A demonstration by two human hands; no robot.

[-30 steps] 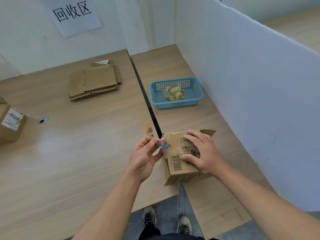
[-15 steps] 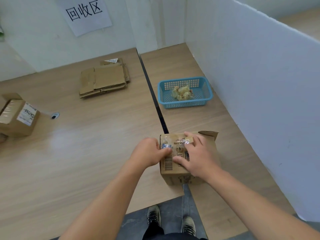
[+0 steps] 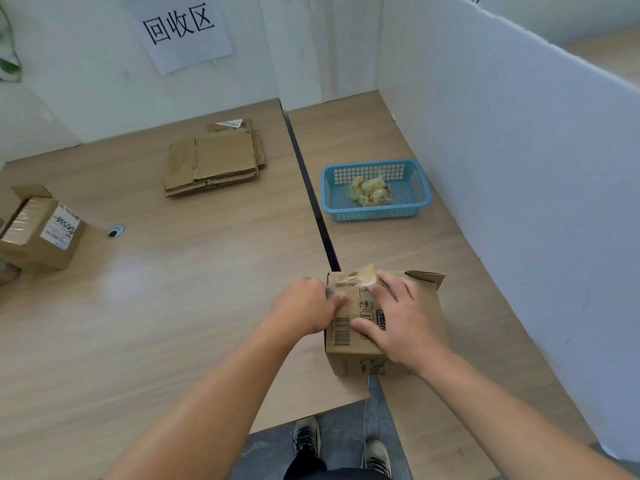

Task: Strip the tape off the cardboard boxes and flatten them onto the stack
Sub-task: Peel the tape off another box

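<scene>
A small cardboard box [image 3: 349, 344] with a barcode stands at the table's near edge, one end flap open at its far right. My right hand [image 3: 398, 320] presses flat on its top with the fingers spread. My left hand [image 3: 304, 310] is curled at the top's left edge, and its fingertips pinch a crumpled strip of clear tape [image 3: 360, 277] that lifts off the far edge of the box. The stack of flattened cardboard [image 3: 214, 161] lies at the far middle of the table.
A blue basket [image 3: 375, 213] holding tape wads [image 3: 370, 192] sits beyond the box on the right. A second taped box [image 3: 41, 233] stands at the far left. A dark gap [image 3: 311, 188] splits the two tabletops. A white partition [image 3: 519, 168] walls the right side.
My left hand, which held the peeled tape up off the box a second ago, has come down to the box's top left edge. The right hand stays pressed on top.
</scene>
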